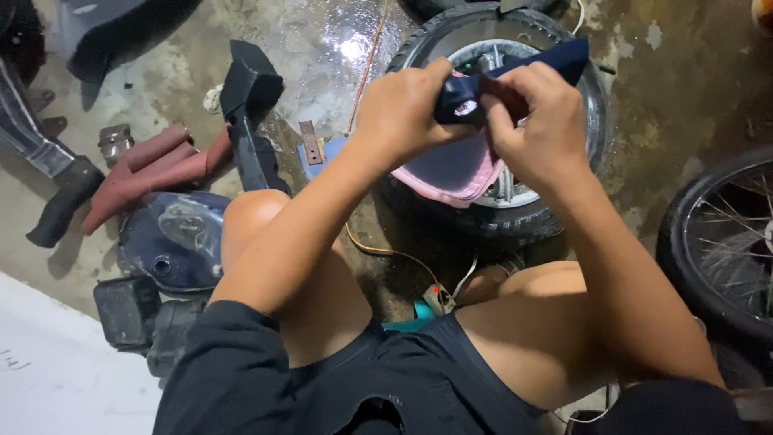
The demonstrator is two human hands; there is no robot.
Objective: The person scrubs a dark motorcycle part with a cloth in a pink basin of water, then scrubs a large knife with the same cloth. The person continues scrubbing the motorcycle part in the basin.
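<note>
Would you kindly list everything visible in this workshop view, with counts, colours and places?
dark blue cloth: one, navy, pinched between both hands
pink part: one, pink, below the cloth, over the wheel
tyred wheel: one, black tyre, metal hub, floor ahead
spoked wheel: one, black, right edge
maroon panels: a few, dark red, floor left
black plastic piece: one, black, upper left of centre
blue fairing: one, dark blue, beside left knee
orange cable: one, orange, across wet floor
left hand: gripping cloth
right hand: gripping cloth
</note>
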